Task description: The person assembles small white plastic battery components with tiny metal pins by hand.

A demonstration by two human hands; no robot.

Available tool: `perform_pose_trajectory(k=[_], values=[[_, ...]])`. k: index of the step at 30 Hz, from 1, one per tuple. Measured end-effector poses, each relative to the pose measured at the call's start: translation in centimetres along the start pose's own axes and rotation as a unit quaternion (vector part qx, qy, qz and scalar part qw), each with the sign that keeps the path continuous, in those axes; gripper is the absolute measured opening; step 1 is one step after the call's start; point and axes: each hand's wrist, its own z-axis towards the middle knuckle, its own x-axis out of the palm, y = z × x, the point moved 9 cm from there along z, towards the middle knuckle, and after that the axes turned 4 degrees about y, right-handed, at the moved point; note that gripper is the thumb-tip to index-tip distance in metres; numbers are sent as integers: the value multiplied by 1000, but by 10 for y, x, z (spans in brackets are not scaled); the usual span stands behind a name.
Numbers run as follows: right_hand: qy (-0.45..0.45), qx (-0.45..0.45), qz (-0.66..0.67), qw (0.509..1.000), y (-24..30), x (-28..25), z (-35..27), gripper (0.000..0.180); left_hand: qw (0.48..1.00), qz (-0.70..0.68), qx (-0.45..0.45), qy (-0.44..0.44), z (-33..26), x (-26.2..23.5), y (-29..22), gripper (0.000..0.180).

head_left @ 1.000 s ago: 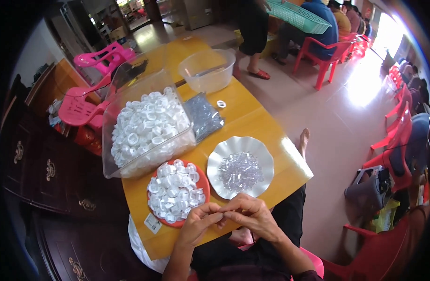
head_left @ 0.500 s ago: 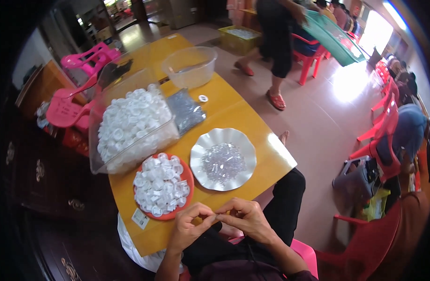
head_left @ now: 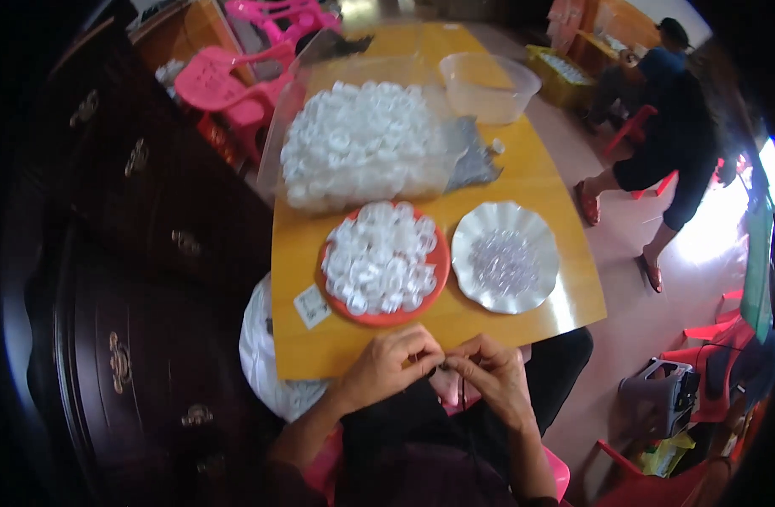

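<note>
My left hand (head_left: 391, 362) and my right hand (head_left: 494, 377) meet fingertip to fingertip above my lap, just off the table's near edge. Both are pinched closed around something tiny and dark, too small to make out. Just beyond my left hand, a red plate (head_left: 389, 319) carries a heap of white plastic ring-like pieces (head_left: 379, 262). Farther right lies a white scalloped dish (head_left: 539, 291) holding many small clear, shiny pieces (head_left: 501, 260).
Behind the plate stands a big clear bin (head_left: 273, 156) full of white pieces. A grey bag (head_left: 472, 156) and a clear tub (head_left: 489, 89) are beside it on the yellow table (head_left: 573, 253). Dark drawers (head_left: 151, 253) line the left. A person (head_left: 670, 144) walks at right.
My view has swung to the right and tilted, so the table sits differently in it. The walking person has moved along the floor with the green basket. My hands stay pinched together.
</note>
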Motion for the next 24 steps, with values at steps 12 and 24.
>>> perform_pose_trajectory(k=[12, 24], values=[[-45, 36, 95, 994, -25, 4, -13, 10, 970, 122, -70, -200, -45, -91, 29, 12], [-143, 36, 67, 987, -32, -32, -60, 10, 943, 73, -98, -308, 9, -122, 118, 59]])
